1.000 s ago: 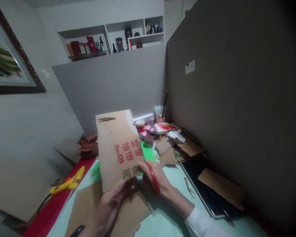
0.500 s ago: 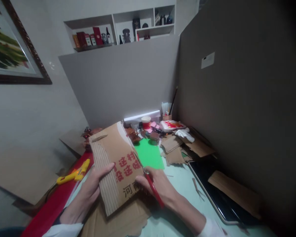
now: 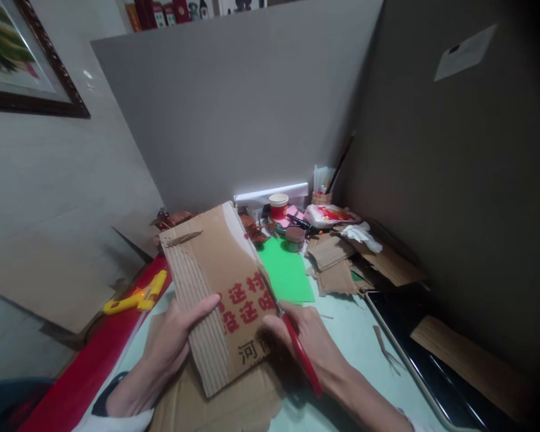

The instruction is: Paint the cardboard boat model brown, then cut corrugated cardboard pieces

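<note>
A brown cardboard piece with red printed characters and a ribbed, peeled strip is tilted up in front of me. My left hand grips its left side, thumb on the front face. In my right hand are red-handled scissors, whose blades lie at the right edge of the cardboard. The right thumb rests near the printed face. Beneath it lies a larger cardboard sheet.
A yellow glue gun lies on a red strip at left. Behind are green paper, a red-white cup and a brush holder. Cardboard scraps and a black tablet are at right.
The view has tilted downward and shifted, so the shelf is mostly out of frame. Both hands keep their hold on the cardboard and scissors, with little other visible change.
</note>
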`<state>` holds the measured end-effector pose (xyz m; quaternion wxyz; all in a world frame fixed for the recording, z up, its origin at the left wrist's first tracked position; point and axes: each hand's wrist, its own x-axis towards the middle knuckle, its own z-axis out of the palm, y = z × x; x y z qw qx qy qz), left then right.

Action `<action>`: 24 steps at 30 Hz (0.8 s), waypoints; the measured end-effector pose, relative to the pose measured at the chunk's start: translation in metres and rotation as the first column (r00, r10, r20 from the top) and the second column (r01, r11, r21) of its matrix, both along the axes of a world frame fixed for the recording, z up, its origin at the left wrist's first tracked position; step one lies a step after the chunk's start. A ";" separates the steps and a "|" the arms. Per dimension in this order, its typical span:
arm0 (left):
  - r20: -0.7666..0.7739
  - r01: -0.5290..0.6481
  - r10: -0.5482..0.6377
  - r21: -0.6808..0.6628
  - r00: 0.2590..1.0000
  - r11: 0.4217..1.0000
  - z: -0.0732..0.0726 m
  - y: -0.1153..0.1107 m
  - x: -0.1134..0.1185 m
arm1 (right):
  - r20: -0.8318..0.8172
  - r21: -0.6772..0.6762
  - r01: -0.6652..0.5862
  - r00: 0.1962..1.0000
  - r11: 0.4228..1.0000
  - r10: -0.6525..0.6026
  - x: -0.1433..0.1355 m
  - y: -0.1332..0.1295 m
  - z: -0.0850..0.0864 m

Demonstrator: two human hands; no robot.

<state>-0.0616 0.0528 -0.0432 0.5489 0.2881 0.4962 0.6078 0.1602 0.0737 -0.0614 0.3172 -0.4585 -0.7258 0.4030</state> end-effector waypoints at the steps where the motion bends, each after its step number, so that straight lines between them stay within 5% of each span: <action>1: 0.002 0.014 -0.014 -0.011 1.000 1.000 0.000 0.000 0.000 | -0.005 -0.004 0.000 1.000 1.000 0.000 0.000 0.000 -0.001; 15: -0.035 0.022 -0.021 0.014 0.999 1.000 -0.007 0.003 -0.002 | -0.040 0.019 0.059 0.998 0.998 -0.058 -0.008 0.004 -0.014; 24: -0.103 0.042 -0.035 0.065 0.994 0.997 -0.008 0.000 0.000 | 0.013 0.024 -0.023 1.000 0.999 0.023 0.005 0.003 0.006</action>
